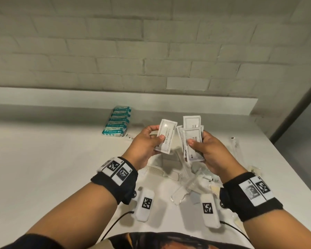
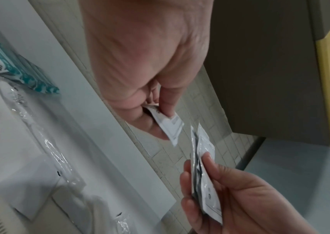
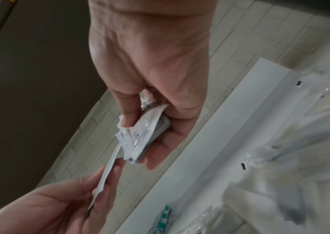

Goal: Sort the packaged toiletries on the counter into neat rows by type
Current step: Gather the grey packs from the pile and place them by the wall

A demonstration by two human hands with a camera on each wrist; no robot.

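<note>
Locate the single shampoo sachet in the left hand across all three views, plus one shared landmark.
Head: single sachet, centre, pinched by the left hand, beside the right hand's bundle.
Left wrist: single sachet, centre, sticking out below the fingers.
Right wrist: single sachet, lower left, seen edge-on.
Shared landmark: the teal packets on the counter.

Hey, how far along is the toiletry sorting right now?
Done: the teal packets sit in one neat row near the wall. In hand: the left hand holds a single shampoo sachet; the right hand grips a bunch of sachets. Left: combs and clear-wrapped items lie jumbled on the counter.
</note>
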